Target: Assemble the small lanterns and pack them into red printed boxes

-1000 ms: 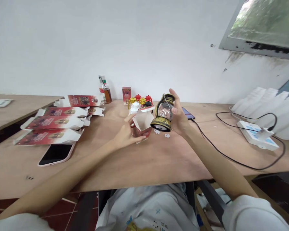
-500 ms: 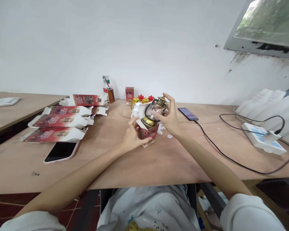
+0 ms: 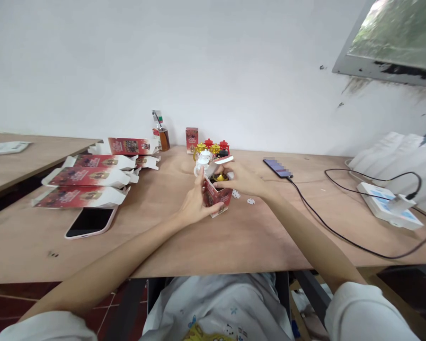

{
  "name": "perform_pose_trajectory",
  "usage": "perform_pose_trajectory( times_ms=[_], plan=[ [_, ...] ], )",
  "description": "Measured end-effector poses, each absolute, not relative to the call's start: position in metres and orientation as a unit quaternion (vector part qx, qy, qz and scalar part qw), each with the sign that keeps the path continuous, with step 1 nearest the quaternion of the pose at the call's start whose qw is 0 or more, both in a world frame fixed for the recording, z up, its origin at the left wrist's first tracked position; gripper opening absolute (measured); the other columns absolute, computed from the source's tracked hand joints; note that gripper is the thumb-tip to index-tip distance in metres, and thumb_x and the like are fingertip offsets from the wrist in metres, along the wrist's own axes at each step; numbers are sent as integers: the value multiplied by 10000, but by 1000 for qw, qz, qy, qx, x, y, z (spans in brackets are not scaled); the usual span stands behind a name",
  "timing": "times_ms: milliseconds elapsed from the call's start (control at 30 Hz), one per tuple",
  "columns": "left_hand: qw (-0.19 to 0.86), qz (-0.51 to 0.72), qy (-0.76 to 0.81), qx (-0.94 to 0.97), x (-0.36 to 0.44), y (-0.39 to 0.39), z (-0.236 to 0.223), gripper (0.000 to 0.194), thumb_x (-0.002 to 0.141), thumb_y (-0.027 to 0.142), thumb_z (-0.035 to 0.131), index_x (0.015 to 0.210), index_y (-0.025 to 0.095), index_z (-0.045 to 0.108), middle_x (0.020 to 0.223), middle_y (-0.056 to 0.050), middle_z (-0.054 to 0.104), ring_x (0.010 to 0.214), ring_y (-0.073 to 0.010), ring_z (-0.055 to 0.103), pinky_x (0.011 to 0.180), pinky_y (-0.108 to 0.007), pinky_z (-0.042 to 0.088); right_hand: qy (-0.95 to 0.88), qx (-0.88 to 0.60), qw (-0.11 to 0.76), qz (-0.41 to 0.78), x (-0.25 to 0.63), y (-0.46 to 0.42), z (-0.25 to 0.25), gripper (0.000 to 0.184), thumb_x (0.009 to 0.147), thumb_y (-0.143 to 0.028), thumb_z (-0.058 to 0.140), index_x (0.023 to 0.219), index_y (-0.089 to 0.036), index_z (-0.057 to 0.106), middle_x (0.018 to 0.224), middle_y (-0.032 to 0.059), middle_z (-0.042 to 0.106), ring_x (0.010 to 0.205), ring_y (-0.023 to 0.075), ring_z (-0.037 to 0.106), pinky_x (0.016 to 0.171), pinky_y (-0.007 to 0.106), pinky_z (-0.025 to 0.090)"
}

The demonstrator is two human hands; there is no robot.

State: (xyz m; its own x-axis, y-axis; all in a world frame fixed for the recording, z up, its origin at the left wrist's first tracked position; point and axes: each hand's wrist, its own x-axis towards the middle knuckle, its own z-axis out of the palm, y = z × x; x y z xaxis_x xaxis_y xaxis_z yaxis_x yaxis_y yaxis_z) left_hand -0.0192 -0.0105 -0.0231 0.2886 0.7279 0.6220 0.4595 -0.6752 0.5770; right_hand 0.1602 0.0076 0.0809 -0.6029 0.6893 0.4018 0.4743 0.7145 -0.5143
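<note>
1 black-and-gold lantern (image 3: 220, 177) sits deep in 1 red printed cardboard carton (image 3: 216, 198), top flap unclosed.
Mid-desk (image 3: 184, 251), the left hand's (image 3: 193, 206) grip wraps the carton; the right hand (image 3: 246, 180) is at its mouth, hold unclear. Beyond, unboxed: 2 gold lanterns (image 3: 200, 148), 2 red (image 3: 208, 142), 2 white (image 3: 203, 164), 1 black (image 3: 223, 153); 1 upright red box (image 3: 192, 139). Leftward, at least 4 flattened cartons (image 3: 78, 176).

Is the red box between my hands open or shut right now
Open: the red printed cardboard box has its top flap raised, a gold lantern top showing inside.
</note>
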Motion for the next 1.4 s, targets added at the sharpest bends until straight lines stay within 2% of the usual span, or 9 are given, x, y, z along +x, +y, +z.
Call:
perform_pose_trajectory(
  times_ms=[167,400,567,667,733,833,933,1167,1400],
  plan=[
    [62,433,365,822,-20,-15,-23,865,787,447,606,1476,242,123,1354,-169,443,1178,-323,535,893,-470,504,-852,-294,351,253,169,3,86,254,891,-328,471,864,-191,682,905,38,709,906,188,637,833,354,479],
    [38,438,298,847,-23,-15,-16,659,782,358,632,1378,288,361,1176,-90,456,1096,-257,530,902,-400,494,-769,-225,402,444,189,27,78,245,780,-281,561,1007,-198,600,1044,67,692,998,206,633,894,409,489],
    [95,430,290,850,-24,-12,-11,673,785,335,636,1392,261,354,1129,-84,474,1012,-225,539,869,-379,501,-773,-238,423,408,181,36,54,699,609,-451,791,1195,-250,467,1235,81,540,988,189,611,875,363,530],
    [122,428,288,848,-24,-13,-5,624,778,316,636,1352,242,400,1154,-93,488,1044,-235,535,876,-387,503,-797,-260,435,328,176,29,52,876,654,-545,748,1369,-311,299,1378,93,399,979,178,598,842,344,549],
    [131,431,282,847,-24,-13,-2,572,770,305,641,1300,231,439,1182,-101,495,1084,-246,528,897,-400,498,-826,-244,417,292,177,21,56,820,746,-542,677,1414,-315,259,1393,94,409,1039,197,583,895,363,530],
    [138,431,286,845,-23,-13,1,496,762,308,646,1220,217,477,1197,-105,505,1104,-259,526,902,-416,500,-874,-185,353,278,181,8,62,560,881,-504,518,1380,-290,378,1341,74,508,1184,232,529,1016,421,450],
    [149,431,298,839,-23,-11,1,452,762,315,645,1168,205,480,1162,-102,523,1049,-246,552,864,-410,524,-906,-168,307,239,182,2,62,449,939,-479,411,1345,-292,455,1369,50,508,1282,228,457,1088,446,370],
    [161,437,295,834,-24,-10,1,515,780,324,639,1234,200,431,1244,-121,504,1095,-251,546,835,-385,544,-915,-185,321,163,174,11,55,420,971,-452,339,1312,-297,528,1327,44,566,1254,194,490,1087,448,369],
    [177,471,300,810,-21,-9,-14,613,736,311,688,1247,210,365,1267,-130,476,1152,-279,532,927,-468,514,-938,-200,273,77,179,9,52,451,945,-487,389,1357,-324,476,1423,35,474,1315,230,415,1106,491,326]
  ],
)
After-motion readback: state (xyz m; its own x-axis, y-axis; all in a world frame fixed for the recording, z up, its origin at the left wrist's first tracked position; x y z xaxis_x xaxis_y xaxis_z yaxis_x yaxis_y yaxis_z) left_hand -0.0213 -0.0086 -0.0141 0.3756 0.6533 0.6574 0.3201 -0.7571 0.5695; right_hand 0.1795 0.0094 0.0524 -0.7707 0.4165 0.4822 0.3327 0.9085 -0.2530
